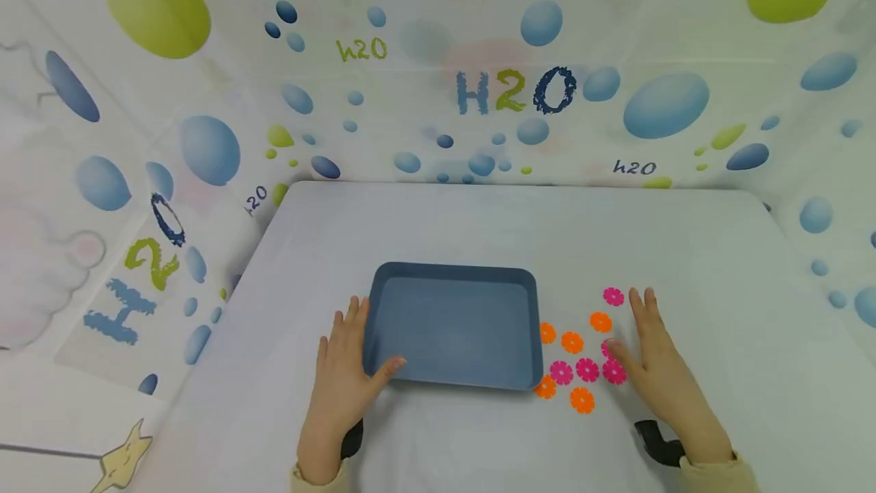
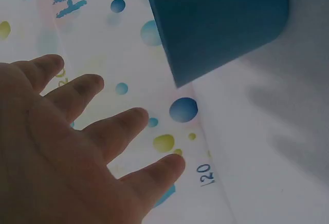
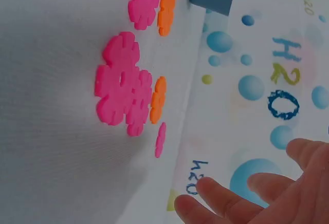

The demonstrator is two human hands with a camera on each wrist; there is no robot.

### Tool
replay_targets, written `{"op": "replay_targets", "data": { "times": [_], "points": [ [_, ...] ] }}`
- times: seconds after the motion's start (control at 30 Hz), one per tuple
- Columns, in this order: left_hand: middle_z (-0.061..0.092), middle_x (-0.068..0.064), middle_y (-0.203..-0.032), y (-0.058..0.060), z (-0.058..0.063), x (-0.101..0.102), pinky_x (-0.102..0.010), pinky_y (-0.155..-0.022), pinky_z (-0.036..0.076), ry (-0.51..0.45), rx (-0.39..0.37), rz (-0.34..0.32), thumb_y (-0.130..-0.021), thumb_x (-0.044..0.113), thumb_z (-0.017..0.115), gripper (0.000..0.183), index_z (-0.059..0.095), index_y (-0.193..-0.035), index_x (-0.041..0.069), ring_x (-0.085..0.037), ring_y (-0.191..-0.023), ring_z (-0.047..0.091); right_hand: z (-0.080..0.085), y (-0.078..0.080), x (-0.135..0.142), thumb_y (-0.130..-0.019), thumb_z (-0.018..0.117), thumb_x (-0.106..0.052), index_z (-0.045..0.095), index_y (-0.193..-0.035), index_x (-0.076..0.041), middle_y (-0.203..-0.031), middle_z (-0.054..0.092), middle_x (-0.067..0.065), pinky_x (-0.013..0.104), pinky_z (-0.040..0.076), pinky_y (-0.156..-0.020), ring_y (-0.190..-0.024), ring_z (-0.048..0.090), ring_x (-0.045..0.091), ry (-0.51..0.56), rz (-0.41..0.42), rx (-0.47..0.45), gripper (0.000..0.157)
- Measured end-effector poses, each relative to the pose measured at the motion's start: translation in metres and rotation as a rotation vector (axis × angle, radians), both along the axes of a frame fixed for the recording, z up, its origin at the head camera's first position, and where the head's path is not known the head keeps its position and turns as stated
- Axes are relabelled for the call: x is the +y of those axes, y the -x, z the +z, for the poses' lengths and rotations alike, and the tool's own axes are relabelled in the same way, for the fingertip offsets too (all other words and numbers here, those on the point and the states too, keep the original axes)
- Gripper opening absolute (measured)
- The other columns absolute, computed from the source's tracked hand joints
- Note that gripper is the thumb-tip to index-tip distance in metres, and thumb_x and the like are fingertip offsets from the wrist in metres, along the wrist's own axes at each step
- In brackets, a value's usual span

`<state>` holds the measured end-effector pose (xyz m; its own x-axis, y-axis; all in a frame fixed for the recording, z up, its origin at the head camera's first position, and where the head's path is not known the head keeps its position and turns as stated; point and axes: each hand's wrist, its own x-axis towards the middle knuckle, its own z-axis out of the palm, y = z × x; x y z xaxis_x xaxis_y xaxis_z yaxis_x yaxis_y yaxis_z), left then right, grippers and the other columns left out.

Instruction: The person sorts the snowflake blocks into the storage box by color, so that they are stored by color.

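A blue-grey rectangular tray (image 1: 452,326) with a low rim lies on the table. At its left edge is my left hand (image 1: 345,371), fingers straight and spread, the thumb reaching over the near left corner; the head view does not settle whether it touches. In the left wrist view the fingers (image 2: 118,134) stand apart from the tray (image 2: 221,23). Pink and orange flower-shaped discs lie right of the tray, among them a pink one (image 1: 587,370) and an orange one (image 1: 582,400). My right hand (image 1: 657,371) hovers beside them with extended fingers, its thumb partly hiding a pink disc (image 3: 115,80).
A white tabletop (image 1: 547,227) carries the tray and discs. Behind and to the left hangs a white sheet (image 1: 411,135) printed with blue and green drops and H2O lettering. Orange discs (image 1: 545,387) lie close against the tray's right side.
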<state>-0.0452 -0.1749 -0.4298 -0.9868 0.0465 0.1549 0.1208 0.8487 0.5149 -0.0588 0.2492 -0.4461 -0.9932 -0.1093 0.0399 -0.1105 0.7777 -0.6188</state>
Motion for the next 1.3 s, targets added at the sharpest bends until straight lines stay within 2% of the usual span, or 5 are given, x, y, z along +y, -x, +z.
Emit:
{"op": "replay_targets", "data": {
  "times": [0.2,0.47,0.63,0.8,1.3],
  "points": [
    [0.021,-0.021,-0.16,-0.007,-0.011,0.006,-0.076,-0.106,0.02,-0.164,-0.077,-0.042,-0.087,0.045,0.068,0.094,0.015,-0.156,0.008,-0.05,-0.144,0.021,-0.013,-0.014,0.008,-0.091,0.064,-0.009,0.012,-0.155,0.0,-0.148,0.03,0.034,0.061,0.047,-0.09,-0.115,0.052,0.049,0.008,-0.088,0.047,0.083],
    [0.022,-0.025,-0.158,-0.005,-0.02,0.009,-0.062,-0.112,0.03,-0.234,-0.147,-0.039,-0.089,0.038,0.068,0.092,0.015,-0.155,0.002,-0.046,-0.143,0.026,-0.024,-0.022,0.013,-0.072,0.071,0.01,0.041,-0.139,0.008,-0.112,0.062,0.032,0.061,0.049,-0.081,-0.094,0.06,0.045,-0.068,-0.153,0.135,0.073],
    [0.025,-0.026,-0.157,-0.004,-0.026,0.007,-0.063,-0.11,0.032,-0.233,-0.164,-0.024,-0.088,0.032,0.07,0.09,0.017,-0.154,0.001,-0.046,-0.141,0.03,-0.026,-0.018,0.007,-0.073,0.071,0.009,0.049,-0.135,0.007,-0.102,0.067,0.026,0.04,0.058,-0.073,-0.084,0.063,0.035,-0.069,-0.171,0.159,0.065],
    [0.026,-0.025,-0.156,0.0,-0.028,0.006,-0.063,-0.11,0.032,-0.232,-0.139,-0.015,-0.088,0.025,0.072,0.088,0.019,-0.154,0.002,-0.046,-0.141,0.032,-0.025,-0.02,-0.005,-0.076,0.076,0.0,0.049,-0.134,0.007,-0.105,0.063,0.024,0.017,0.049,-0.064,-0.083,0.06,0.026,-0.049,-0.181,0.072,0.064],
    [0.024,-0.024,-0.158,0.0,-0.028,0.001,-0.06,-0.111,0.033,-0.252,-0.178,0.006,-0.087,0.023,0.073,0.09,0.017,-0.154,0.002,-0.045,-0.142,0.03,-0.018,0.003,-0.031,-0.088,0.068,-0.018,0.057,-0.116,0.011,-0.097,0.059,0.022,0.025,0.047,-0.062,-0.081,0.055,0.026,-0.011,-0.275,-0.175,0.042]
  ]
}}
